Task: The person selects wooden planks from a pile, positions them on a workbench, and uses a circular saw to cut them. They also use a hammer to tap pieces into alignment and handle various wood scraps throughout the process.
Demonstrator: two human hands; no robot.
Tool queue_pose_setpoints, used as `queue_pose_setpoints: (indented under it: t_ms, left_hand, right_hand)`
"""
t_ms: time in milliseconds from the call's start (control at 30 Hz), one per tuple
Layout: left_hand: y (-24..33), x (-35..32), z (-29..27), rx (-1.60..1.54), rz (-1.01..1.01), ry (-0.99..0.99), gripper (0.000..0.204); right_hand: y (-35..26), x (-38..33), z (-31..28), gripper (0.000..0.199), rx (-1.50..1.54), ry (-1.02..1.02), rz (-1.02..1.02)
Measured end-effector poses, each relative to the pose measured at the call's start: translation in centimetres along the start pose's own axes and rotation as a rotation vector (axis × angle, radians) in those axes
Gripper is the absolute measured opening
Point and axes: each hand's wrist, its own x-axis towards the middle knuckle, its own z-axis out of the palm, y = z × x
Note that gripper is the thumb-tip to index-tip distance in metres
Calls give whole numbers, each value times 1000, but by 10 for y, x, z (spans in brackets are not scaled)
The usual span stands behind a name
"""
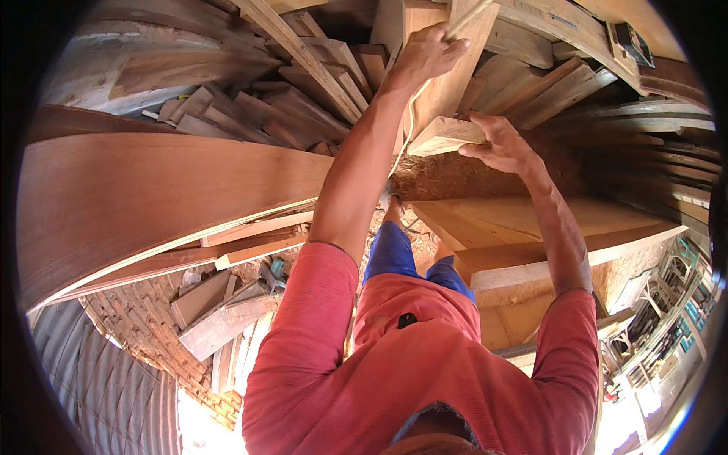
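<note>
My left hand point(427, 54) is stretched out and closed around the end of a thin pale wooden slat point(469, 17), against an upright board point(447, 83). A thin white cord point(409, 125) hangs from that hand along my forearm. My right hand point(500, 144) grips the end of a short, thick wooden block point(444, 135) just below the board. Both arms wear red sleeves.
A wide curved reddish plank point(152, 189) lies to my left. Stacked offcuts point(288, 106) pile up beyond it. Pale boards point(523, 220) lie under my right arm, with sawdust point(455, 178) between. Scrap wood point(220, 311) sits on a brick floor, next to corrugated sheet point(98, 379).
</note>
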Motion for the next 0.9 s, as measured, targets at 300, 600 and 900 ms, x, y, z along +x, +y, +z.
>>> queue_pose_setpoints:
  t_ms: [300, 600, 900]
  left_hand:
    - [-92, -130, -60, -201, -234, 553, 22]
    - [-59, -151, -78, -214, -349, 66, 41]
    - [-75, -156, -46, -210, -352, 125, 30]
  right_hand:
    - [-63, 26, -46, 55, -9, -80, 42]
    - [-49, 63, -19, 50, -288, -69, 33]
    - [-40, 35, -24, 43, -247, 92, -40]
